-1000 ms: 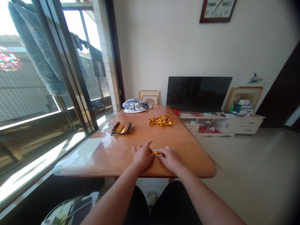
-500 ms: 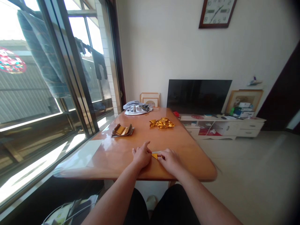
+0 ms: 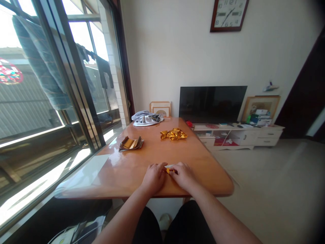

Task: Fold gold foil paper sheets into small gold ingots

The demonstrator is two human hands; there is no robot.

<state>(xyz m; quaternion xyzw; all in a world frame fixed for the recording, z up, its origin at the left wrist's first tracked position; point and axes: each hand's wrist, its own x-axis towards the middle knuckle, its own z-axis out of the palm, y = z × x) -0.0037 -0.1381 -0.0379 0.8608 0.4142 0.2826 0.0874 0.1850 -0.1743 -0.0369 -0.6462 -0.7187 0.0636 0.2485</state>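
Your left hand and right hand rest low over the near edge of the wooden bench, your forearms coming in from either side and angling together. Both hands are curled inward, fingers closed toward each other, with a small folded strip of gold and white paper pinched between the fingertips. The strip sits right between your hands, close to the bench's near edge, its white part showing above your fingers and a bit of gold just below; your hands hide the rest. Compared with half a second ago, your hands have drawn closer together: the left fingers, raised then, now lie down over the strip's left end, and less of the gold shows. Farther up the bench, a stack of curled gold foil sheets lies to the left, well apart from your hands. A crumpled piece of gold foil lies to its right, and a bundled grey and white cloth sits at the far end. Beyond the bench, a dark television stands on a low white cabinet, with red and white items in its open middle compartment and a stack of boxes on top at the right end.
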